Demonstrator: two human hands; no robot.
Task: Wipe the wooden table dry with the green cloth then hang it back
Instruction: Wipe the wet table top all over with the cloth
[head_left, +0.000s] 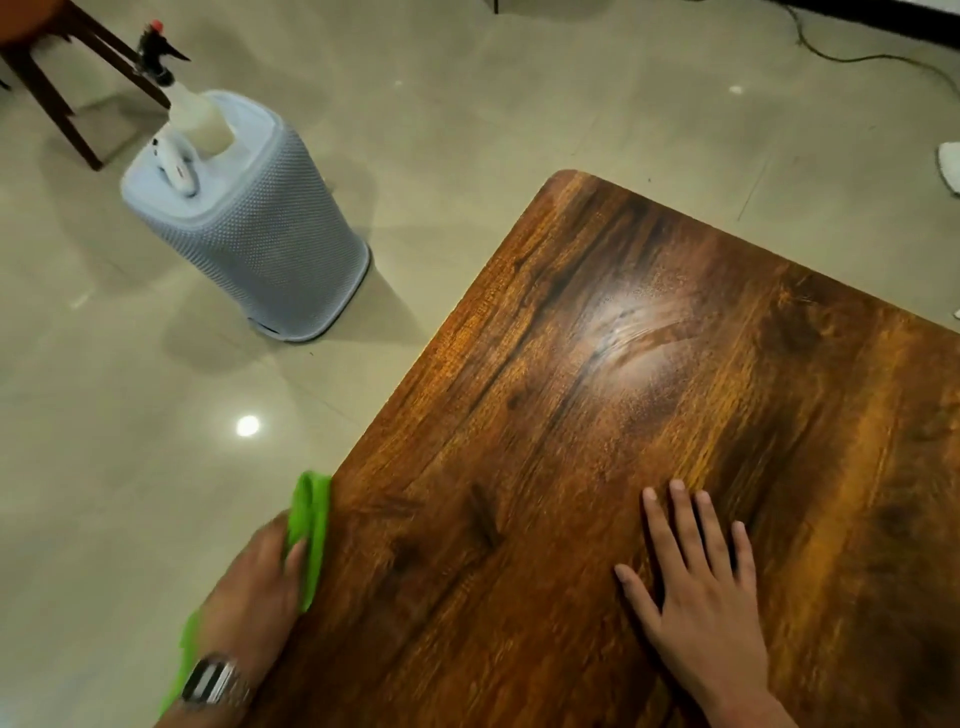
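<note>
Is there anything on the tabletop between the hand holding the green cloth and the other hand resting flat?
Nothing: the head view shows only bare wooden table between the left hand, gripping the green cloth at the edge, and the flat right hand.

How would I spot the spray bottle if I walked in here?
Start at the wooden table and look past its far left corner to the grey mesh bin on the tiled floor. The spray bottle stands on the bin's lid: pale and translucent, with a black trigger head and red tip.

L hand (260, 582) curled shut, watch on wrist; R hand (696, 597) flat, palm down, fingers spread
</note>
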